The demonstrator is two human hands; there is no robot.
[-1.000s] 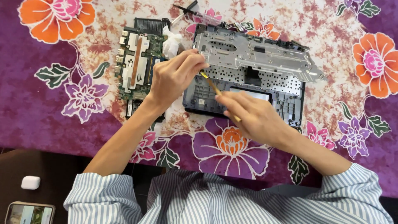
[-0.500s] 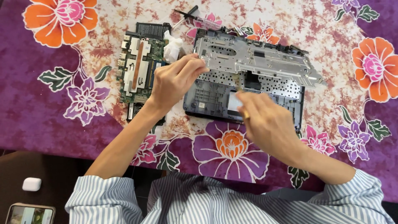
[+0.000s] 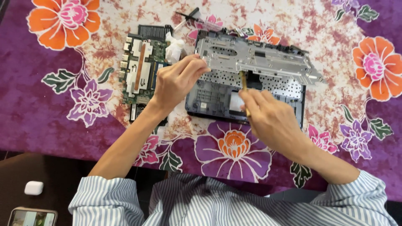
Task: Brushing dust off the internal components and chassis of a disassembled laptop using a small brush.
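The left hand pinches the left edge of a silver metal plate with its fingers pressed together on it, and the plate is tilted up above a dark laptop base. This base lies on the counter, which is covered by a purple cloth with big orange and pink flowers. The right hand is closed around a thin yellow-handled tool; its fingers grip the handle, and the tip of the tool points up to the lower edge of the metal plate, over the perforated part of the base. Just left of the base, near the left hand, lies a green circuit board with a copper strip, and a crumpled white tissue is beside its upper right corner. A black-tipped syringe-like tube lies farther up on the cloth. Below the counter, at the lower left, a small white case and a phone are visible.
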